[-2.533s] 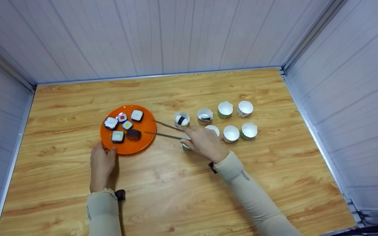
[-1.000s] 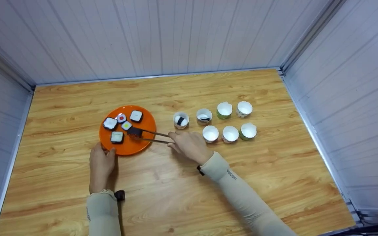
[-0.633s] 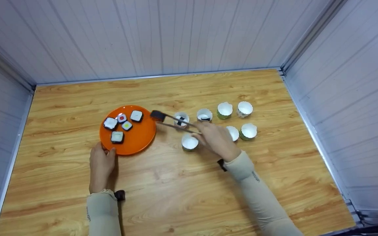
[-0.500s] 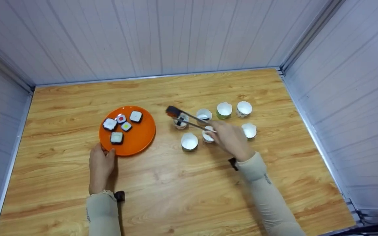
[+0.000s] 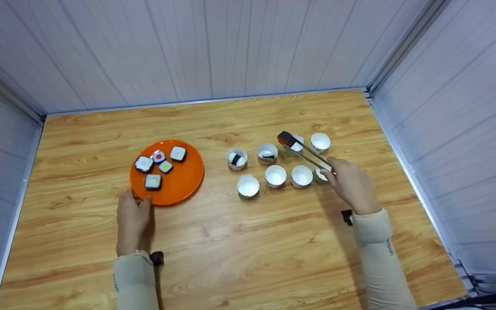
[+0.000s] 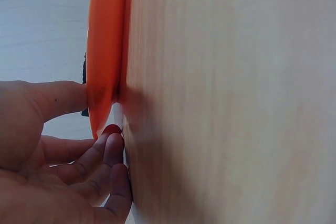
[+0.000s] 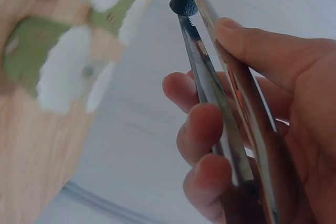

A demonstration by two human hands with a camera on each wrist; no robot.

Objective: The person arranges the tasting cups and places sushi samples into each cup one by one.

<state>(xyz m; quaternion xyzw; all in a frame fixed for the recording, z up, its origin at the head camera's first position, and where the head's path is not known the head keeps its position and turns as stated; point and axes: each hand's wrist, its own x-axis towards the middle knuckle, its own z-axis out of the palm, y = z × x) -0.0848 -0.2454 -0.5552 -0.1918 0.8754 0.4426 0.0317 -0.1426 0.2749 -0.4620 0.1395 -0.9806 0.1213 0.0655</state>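
**Left hand (image 5: 134,217) steadies, right hand (image 5: 353,185) carries**

1. Near side. I pinch the near-left rim of the orange plate (image 5: 183,185), thumb on its upper face, the other fingers bent at and below the edge. The plate holds five sushi pieces (image 5: 153,181). With my right hand I squeeze the steel tongs (image 7: 257,129), thumb on one arm, fingers curled against the other.

2. Front row. Four paper cups (image 5: 275,175) stand in line. Three show no contents; I cannot tell for the rightmost, partly hidden by my right hand.

3. Back row. Four more cups stand here. The two leftmost each contain one piece. The roe-topped piece (image 5: 286,138), clamped in the tong tips, is in the air by the left part of the third, green cup (image 5: 300,140); its height above the rim cannot be read.

4. Step in hand (judged): transfer from plate to cup.

5. Next move (judged): centre the roe-topped piece over the green cup, lower it inside, then relax my squeeze. Avoid nudging the rim; the cup looks light enough to tip.
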